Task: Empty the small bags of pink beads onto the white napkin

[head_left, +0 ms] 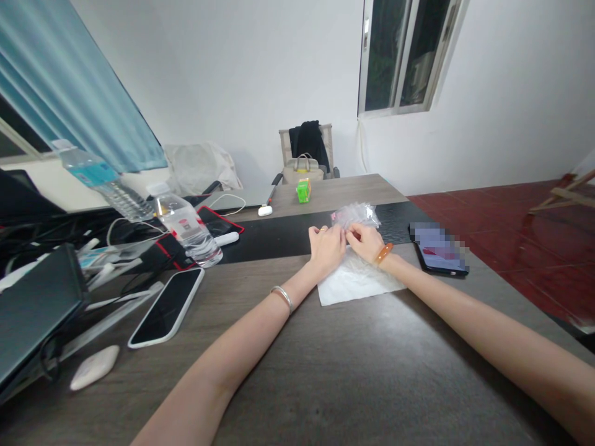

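Observation:
My left hand and my right hand meet over the middle of the table, fingertips almost touching. Both have their fingers curled and pinched together; whatever is between them is too small or hidden to make out. Just beyond the fingers lies a crumpled clear plastic bag with a bit of pink at its left side. Under my wrists a white sheet of thin paper or tissue lies on the tabletop, partly covered by my hands.
A dark phone lies right of my hands; a white-edged phone is at left. Two water bottles lean near cables and a laptop. A white computer mouse sits front left. Farther back stands a small green box.

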